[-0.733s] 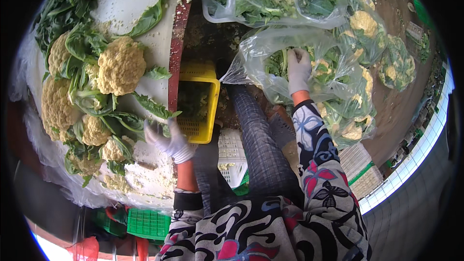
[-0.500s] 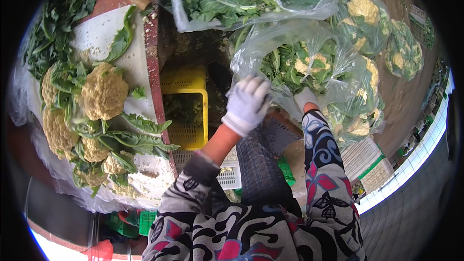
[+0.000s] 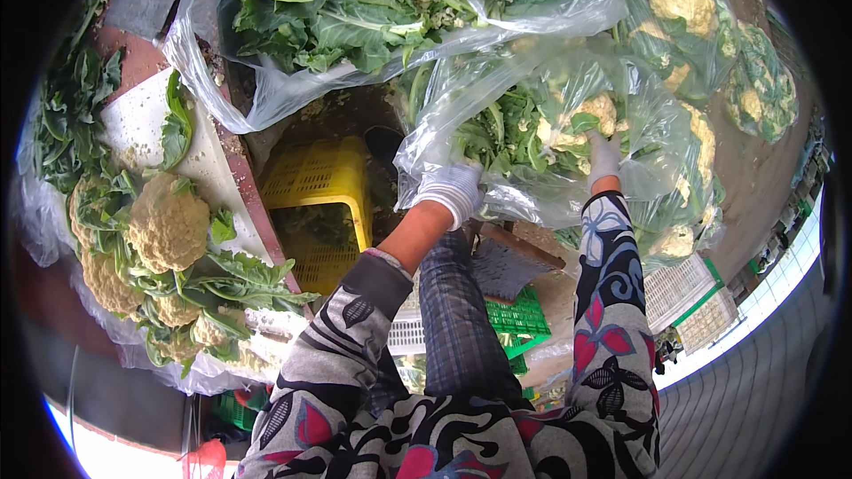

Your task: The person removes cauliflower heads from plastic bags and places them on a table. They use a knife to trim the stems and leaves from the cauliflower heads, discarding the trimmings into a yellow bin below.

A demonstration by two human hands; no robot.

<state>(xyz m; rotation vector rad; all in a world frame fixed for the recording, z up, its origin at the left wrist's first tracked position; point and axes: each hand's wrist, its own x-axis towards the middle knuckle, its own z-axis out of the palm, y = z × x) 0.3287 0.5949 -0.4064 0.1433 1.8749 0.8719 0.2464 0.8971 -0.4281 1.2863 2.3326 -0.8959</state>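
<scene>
At the clear bag (image 3: 532,201), the left hand (image 3: 449,193) is now joining the right hand (image 3: 605,160), so both are working there, finger spread and hold impossible to tell.

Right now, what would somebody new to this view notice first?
Probably the open clear bag of leaves and cauliflower pieces, right of centre, with the gloved left hand at its near-left edge and the right hand by the pieces. Next would be the big cauliflower on the white tabletop at left, then the yellow crate between tabletop and bag.
</scene>
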